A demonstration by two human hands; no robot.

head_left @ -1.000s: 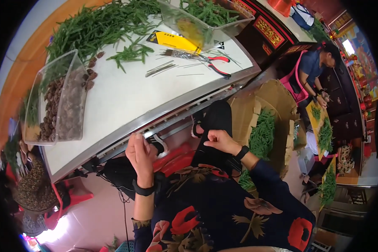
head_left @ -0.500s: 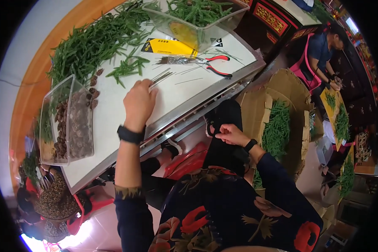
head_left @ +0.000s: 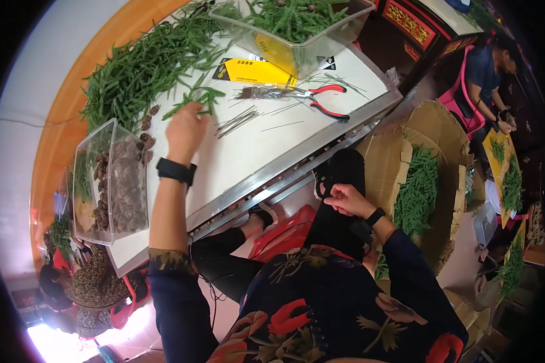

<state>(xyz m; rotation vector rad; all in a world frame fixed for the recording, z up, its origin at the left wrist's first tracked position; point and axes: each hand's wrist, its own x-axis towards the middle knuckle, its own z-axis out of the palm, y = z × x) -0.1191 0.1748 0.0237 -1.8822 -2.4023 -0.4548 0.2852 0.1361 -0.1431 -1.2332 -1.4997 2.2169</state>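
Note:
My left hand (head_left: 186, 133) is over the white table, its fingertips at a few loose green artificial sprigs (head_left: 209, 97). The fingers are blurred and partly hidden behind the back of the hand, so their grip is unclear. A bundle of thin dark wires (head_left: 236, 122) lies just right of it. Above my lap, near the black trouser leg, my right hand (head_left: 349, 201) has its fingers curled in together. Whatever they pinch, if anything, is too small to make out. Pliers with red and black handles (head_left: 328, 109) rest by the table's right edge.
A big heap of green sprigs (head_left: 142, 75) covers the table's far left. Clear plastic boxes hold pine cones (head_left: 130, 193) at left and more sprigs (head_left: 297, 21) at the back. Right of me stands a cardboard box (head_left: 445, 163) with greenery. Another person (head_left: 485, 75) sits at far right.
My left hand has gone from the wires left and slightly away from me to the loose sprigs; the wires stay on the table. My right hand keeps its curled pose over my lap.

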